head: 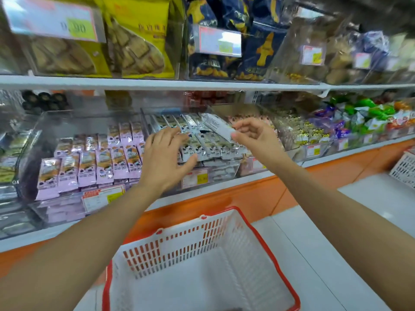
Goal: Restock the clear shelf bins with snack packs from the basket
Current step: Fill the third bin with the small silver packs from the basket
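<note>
Slim silver-and-white foil snack pack (219, 126), long and flat, is pinched at its near end between thumb and fingertips of the right hand (253, 136) and hangs tilted over the clear acrylic shelf bin (224, 170) at 12 o'clock from the basket. The left hand (166, 158), apart from the right at its 9 o'clock, rests with spread, straight fingers on the glossy matching packs (215, 147) lined up in that bin. The bin looks nearly full. At 6 o'clock the white slotted plastic basket (179, 248), red-rimmed, shows a bare floor apart from a dark scrap I cannot identify, so restocking seems close to finished. Pink crinkly packs (94, 162) fill the neighbouring bin at 9 o'clock.
</note>
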A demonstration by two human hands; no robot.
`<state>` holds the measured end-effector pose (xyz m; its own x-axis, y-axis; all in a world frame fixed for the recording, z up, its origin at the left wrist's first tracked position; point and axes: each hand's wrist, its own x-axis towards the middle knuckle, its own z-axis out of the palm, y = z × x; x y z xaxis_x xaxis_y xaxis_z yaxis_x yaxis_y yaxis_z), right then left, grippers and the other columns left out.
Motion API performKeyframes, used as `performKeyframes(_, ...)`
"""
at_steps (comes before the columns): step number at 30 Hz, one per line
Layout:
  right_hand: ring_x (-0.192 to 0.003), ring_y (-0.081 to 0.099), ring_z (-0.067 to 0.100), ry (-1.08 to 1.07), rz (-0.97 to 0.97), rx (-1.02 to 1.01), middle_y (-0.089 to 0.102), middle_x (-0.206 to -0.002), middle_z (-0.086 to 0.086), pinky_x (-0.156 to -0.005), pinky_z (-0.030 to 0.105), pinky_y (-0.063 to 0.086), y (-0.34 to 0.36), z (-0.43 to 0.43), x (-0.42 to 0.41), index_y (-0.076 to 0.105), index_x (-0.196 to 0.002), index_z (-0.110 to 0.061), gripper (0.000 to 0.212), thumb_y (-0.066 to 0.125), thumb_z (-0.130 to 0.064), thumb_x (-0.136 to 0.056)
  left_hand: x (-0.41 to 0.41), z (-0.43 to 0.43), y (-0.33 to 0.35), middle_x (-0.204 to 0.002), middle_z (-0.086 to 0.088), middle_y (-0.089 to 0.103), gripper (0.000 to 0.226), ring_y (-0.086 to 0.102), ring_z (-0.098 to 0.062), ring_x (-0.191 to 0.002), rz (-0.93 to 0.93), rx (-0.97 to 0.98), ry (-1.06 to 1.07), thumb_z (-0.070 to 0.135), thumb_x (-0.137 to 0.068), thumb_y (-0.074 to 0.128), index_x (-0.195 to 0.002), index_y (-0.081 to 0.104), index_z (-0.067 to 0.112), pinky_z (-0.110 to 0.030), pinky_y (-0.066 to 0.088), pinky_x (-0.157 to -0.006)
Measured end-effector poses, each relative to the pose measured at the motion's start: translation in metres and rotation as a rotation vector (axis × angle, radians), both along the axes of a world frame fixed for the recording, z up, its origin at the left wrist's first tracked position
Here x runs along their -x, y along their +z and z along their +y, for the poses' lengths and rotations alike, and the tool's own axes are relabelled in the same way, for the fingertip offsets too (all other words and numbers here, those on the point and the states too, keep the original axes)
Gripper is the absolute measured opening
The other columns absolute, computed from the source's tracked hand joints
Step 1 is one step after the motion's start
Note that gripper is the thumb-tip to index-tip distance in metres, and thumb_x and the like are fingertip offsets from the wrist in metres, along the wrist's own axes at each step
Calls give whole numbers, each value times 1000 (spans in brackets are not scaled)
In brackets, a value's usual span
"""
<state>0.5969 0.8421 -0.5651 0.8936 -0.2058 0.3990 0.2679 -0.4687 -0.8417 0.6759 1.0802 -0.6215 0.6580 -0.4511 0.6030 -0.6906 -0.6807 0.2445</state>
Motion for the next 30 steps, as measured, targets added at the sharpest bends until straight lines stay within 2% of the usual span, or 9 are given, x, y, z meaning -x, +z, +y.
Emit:
performKeyframes(4,-69,53,15,-210,23,82,56,-78,-2,-70,40,52,-8,-4,-47,66,-97,-21,13,73,-27,-87,-15,-2,2,-162,-2,24,91,14,-23,-151,107,-177,48,78,-79,9,-152,36,30,-46,-1,-122)
performKeyframes(7,-75,52,15,-341,87,218,55,-83,-5,-68,31,45,-15,-10,-75,63,-96,-28,13,71,-34,-88,-23,-3,-5,-164,0,17,95,8,-21,-152,142,-215,64,83,-76,3,-155,27,34,-46,-5,-122)
performKeyframes(9,-81,53,16,-388,101,288,58,-90,-3,-69,30,43,-15,-13,-90,63,-102,-24,17,69,-34,-90,-25,-3,-9,-164,0,20,94,12,-22,-152,139,-213,74,83,-77,5,-154,29,35,-45,-3,-122)
performKeyframes(12,-90,56,16,-445,92,369,64,-103,1,-81,33,47,-11,-13,-109,65,-110,-20,24,68,-33,-91,-26,-5,-12,-158,-3,34,89,24,-24,-149,99,-177,84,81,-81,12,-149,41,32,-47,4,-122)
performKeyframes(16,-106,62,26,-485,122,438,68,-117,8,-88,36,49,-11,-11,-131,65,-119,-13,34,68,-33,-91,-28,-7,-18,-149,-6,48,80,37,-28,-142,44,-151,99,76,-87,23,-141,54,27,-51,16,-121)
performKeyframes(21,-107,65,29,-512,167,522,70,-117,8,-89,37,52,-16,-9,-145,68,-119,-14,36,68,-36,-91,-29,-8,-22,-150,-7,47,77,36,-27,-143,25,-144,97,75,-88,25,-142,53,26,-53,18,-120)
performKeyframes(25,-106,65,29,-493,172,500,70,-116,8,-90,41,53,-13,-9,-146,70,-116,-16,35,69,-38,-89,-30,-10,-23,-152,-6,45,77,33,-25,-145,26,-147,102,75,-88,26,-144,50,28,-52,15,-121)
performKeyframes(28,-106,60,30,-460,173,508,64,-117,13,-93,41,50,-11,-10,-141,69,-118,-16,40,69,-43,-88,-29,-9,-22,-153,-5,43,78,31,-25,-146,32,-151,100,76,-88,25,-145,49,28,-51,13,-122)
performKeyframes(30,-105,59,28,-456,142,499,60,-114,13,-94,38,48,-12,-11,-136,69,-117,-17,36,70,-39,-88,-27,-9,-21,-153,-5,44,78,32,-25,-146,46,-138,90,75,-88,24,-144,50,28,-51,13,-122)
